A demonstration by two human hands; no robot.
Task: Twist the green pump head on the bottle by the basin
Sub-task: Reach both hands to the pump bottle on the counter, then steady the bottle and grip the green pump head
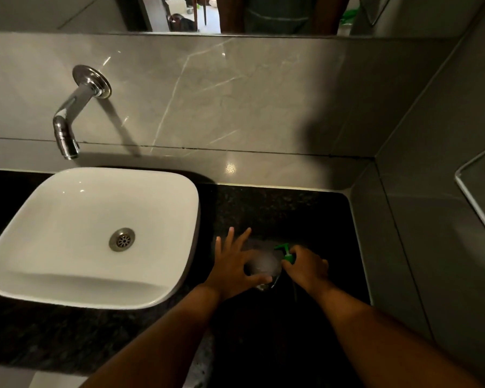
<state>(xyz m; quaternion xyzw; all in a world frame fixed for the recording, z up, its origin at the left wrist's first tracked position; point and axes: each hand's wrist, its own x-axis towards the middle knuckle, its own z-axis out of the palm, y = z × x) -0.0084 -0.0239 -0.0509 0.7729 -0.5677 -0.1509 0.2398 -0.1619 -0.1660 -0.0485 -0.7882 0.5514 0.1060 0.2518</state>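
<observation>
The bottle (pixel 263 266) is seen on the dark counter (pixel 291 208), just right of the white basin (pixel 95 233) and between the two hands. Its body is pale and blurred, so its shape cannot be made out clearly. The green pump (pixel 285 252) is found at the bottle's right side, its nozzle pointed left and away from the person.

The left hand (pixel 233 267) is laid against the bottle's left side. Its fingers are spread wide and extended toward the wall, while the thumb is pressed across the near side of the bottle (a bracing hold rather than a closed grasp).

The right hand (pixel 305 266) is curled around the base of the pump, with fingertips closed on the green collar. Part of the pump is hidden by these fingers.

A chrome tap (pixel 67 127) is mounted on the grey tiled wall above the basin. The person's arms are partly reflected in a mirror (pixel 263 15) at the top.
</observation>
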